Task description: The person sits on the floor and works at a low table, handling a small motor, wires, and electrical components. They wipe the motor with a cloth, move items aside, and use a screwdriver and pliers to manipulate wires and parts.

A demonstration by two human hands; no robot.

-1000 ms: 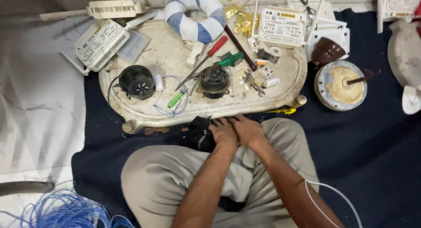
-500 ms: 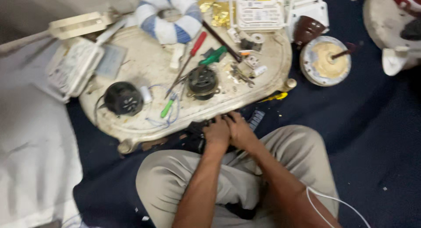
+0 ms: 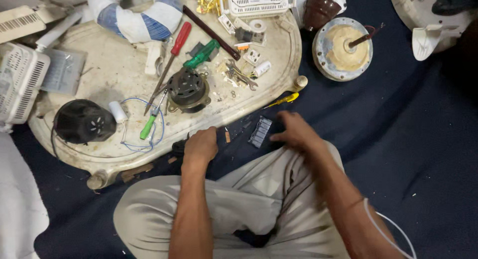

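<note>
Hands apart over the blue cloth

Left hand (image 3: pixel 200 145) clenched on a small dark part (image 3: pixel 179 148) at the tray rim (image 3: pixel 294 55). Right hand (image 3: pixel 295 132) released, fingers spread just beside a grey ribbed block (image 3: pixel 260 131); yellow screwdriver (image 3: pixel 283 100) near.

A cream tray (image 3: pixel 99 75) is lying on a dark blue floor cloth (image 3: pixel 398 139), carrying a red screwdriver (image 3: pixel 174 52), a green screwdriver (image 3: pixel 201 54), a small motor (image 3: pixel 188 90) and a black fan motor (image 3: pixel 79 122). A blue-and-white ring (image 3: pixel 134 15) is resting at its far edge. A round metal disc (image 3: pixel 343 47) is sitting beside the tray.
</note>
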